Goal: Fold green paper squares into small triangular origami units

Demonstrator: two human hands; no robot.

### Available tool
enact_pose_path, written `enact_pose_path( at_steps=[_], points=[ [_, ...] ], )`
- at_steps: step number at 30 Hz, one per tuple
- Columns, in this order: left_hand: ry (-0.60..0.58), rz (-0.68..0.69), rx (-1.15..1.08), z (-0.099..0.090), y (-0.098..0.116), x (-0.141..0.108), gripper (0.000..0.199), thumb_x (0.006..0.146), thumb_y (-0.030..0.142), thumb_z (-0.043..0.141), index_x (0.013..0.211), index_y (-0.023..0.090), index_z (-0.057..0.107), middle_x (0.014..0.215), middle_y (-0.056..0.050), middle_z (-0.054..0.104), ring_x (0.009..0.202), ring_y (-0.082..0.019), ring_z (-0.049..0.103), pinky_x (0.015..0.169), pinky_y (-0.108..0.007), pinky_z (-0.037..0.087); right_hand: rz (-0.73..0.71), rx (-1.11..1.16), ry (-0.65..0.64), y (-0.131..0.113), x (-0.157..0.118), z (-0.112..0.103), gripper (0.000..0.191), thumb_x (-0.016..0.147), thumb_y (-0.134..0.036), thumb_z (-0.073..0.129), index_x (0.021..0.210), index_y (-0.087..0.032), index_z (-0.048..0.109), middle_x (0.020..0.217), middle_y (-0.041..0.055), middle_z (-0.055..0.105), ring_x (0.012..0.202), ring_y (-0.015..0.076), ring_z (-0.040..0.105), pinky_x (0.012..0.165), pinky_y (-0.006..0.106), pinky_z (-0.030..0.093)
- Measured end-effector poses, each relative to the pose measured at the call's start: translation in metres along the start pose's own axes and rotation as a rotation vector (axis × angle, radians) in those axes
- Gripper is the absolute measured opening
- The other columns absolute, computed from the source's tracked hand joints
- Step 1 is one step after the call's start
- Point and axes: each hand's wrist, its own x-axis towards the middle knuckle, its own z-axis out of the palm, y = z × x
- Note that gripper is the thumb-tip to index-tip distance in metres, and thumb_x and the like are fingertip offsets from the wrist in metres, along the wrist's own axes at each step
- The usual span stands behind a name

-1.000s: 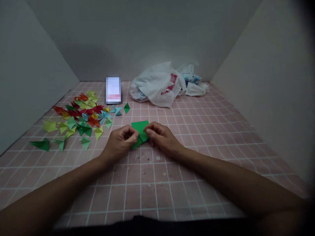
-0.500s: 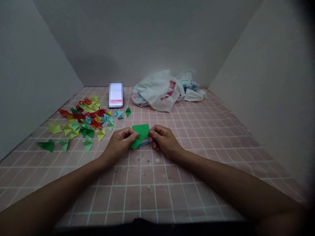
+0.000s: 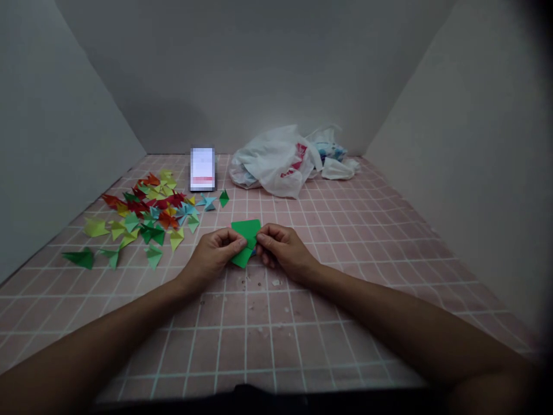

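A green paper [image 3: 246,229] with folded parts is held between my two hands, above the middle of the tiled surface. My left hand [image 3: 217,251] pinches its left side, thumb on top. At its right edge, my right hand [image 3: 283,251] grips it between thumb and fingers. Only a sliver of other coloured paper shows under the green one, near my right fingertips. Many small folded paper pieces in red, orange, yellow, green and blue lie to the left, among them a dark green one [image 3: 152,233] and a light green one [image 3: 153,256].
A lit phone [image 3: 203,169] stands upright behind the folded pieces. White plastic bags [image 3: 274,161] lie crumpled near the back wall, with a smaller white piece [image 3: 339,169] at their right. Small scraps [image 3: 276,282] dot the pink tiled surface [image 3: 354,248] near my hands.
My right fingers have moved left over the green paper, and its lower part has shifted right. Less of the coloured paper beneath it shows.
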Motion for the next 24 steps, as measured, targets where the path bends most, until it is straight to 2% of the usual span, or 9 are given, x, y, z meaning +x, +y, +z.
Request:
enact_pose_path(
  at_steps=[5,10,12,15,18,21,24],
  points=[
    [-0.017,0.013,0.002,-0.0002,0.0015,-0.0004,0.029,0.075,0.04,0.077,0.072,0.015,0.063,0.067,0.002,0.06,0.059,-0.009,0.051,0.056,-0.021,0.04,-0.004,0.03,0.01,-0.0013,-0.0018,-0.0012,0.025,0.086,-0.039,0.065,0.074,-0.018,0.055,0.061,-0.0043,0.06,0.041,0.005,0.048,0.037,0.017,0.034],
    [0.102,0.066,0.011,-0.0026,0.0026,0.0001,0.028,0.075,0.039,0.077,0.072,0.016,0.061,0.065,0.004,0.057,0.057,-0.009,0.05,0.055,-0.02,0.041,-0.076,0.052,0.118,-0.001,-0.0005,-0.001,0.027,0.088,-0.045,0.063,0.082,-0.021,0.053,0.065,-0.0046,0.063,0.041,0.0061,0.05,0.035,0.017,0.032],
    [0.092,0.091,0.033,-0.0024,0.0032,-0.0013,0.027,0.075,0.037,0.076,0.072,0.015,0.062,0.065,0.004,0.058,0.058,-0.009,0.051,0.056,-0.02,0.041,-0.041,0.036,0.055,0.0001,-0.001,0.0008,0.029,0.087,-0.047,0.066,0.084,-0.02,0.055,0.065,-0.0039,0.065,0.04,0.0063,0.05,0.034,0.017,0.031],
    [-0.013,0.094,0.044,-0.0014,0.004,-0.0047,0.027,0.08,0.038,0.073,0.071,0.015,0.063,0.065,0.002,0.06,0.059,-0.01,0.054,0.056,-0.021,0.044,0.063,0.054,-0.075,0.002,-0.0018,0.0023,0.031,0.085,-0.045,0.069,0.077,-0.018,0.057,0.052,-0.0041,0.06,0.037,0.0057,0.046,0.035,0.016,0.029],
    [-0.072,0.111,-0.004,-0.0024,0.0036,-0.0056,0.026,0.089,0.042,0.064,0.087,0.016,0.067,0.073,0.0,0.065,0.063,-0.012,0.061,0.061,-0.025,0.05,0.114,0.19,-0.112,0.0021,-0.0005,0.0005,0.031,0.082,-0.045,0.073,0.076,-0.018,0.058,0.049,-0.0045,0.058,0.038,0.0065,0.047,0.036,0.016,0.031],
    [-0.058,0.251,0.031,-0.0056,0.0019,-0.0027,0.023,0.089,0.032,0.065,0.108,0.02,0.068,0.088,-0.001,0.068,0.069,-0.013,0.065,0.064,-0.026,0.054,0.148,0.29,-0.121,-0.0002,0.0013,-0.0015,0.032,0.078,-0.044,0.077,0.077,-0.017,0.059,0.052,-0.0053,0.057,0.038,0.0058,0.047,0.035,0.016,0.031],
    [-0.073,0.52,0.191,-0.0084,0.0017,-0.0004,0.02,0.086,0.019,0.068,0.104,0.023,0.073,0.097,-0.002,0.069,0.084,-0.014,0.066,0.076,-0.027,0.054,0.234,0.328,-0.179,-0.0029,0.0,-0.0005,0.032,0.077,-0.041,0.079,0.077,-0.016,0.058,0.054,-0.0055,0.056,0.039,0.0051,0.047,0.035,0.016,0.031]
  ],
)
